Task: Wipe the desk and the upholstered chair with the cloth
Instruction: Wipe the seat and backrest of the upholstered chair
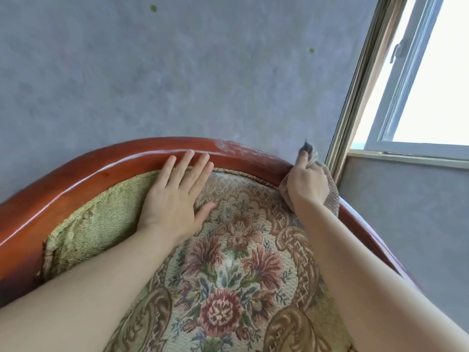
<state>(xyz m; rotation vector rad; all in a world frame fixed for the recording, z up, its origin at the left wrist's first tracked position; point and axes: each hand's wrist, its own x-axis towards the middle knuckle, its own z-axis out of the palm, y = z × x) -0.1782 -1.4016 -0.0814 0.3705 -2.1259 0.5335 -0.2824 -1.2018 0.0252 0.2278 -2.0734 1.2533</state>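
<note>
The upholstered chair with floral tapestry fabric and a curved, glossy reddish wooden frame (106,163) is filling the lower view, its green woven panel lying at the left. The beige knitted cloth (331,189) is lying bunched over the frame's right rim, draping down its outer side.

No legible txt anywhere.

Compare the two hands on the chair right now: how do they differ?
The left hand lies flat with fingers spread; the right hand is curled around the cloth. The left hand rests mostly on the floral upholstery, fingertips reaching the wooden frame; the right hand presses the cloth onto that frame. Both touch the chair's top edge.
</note>
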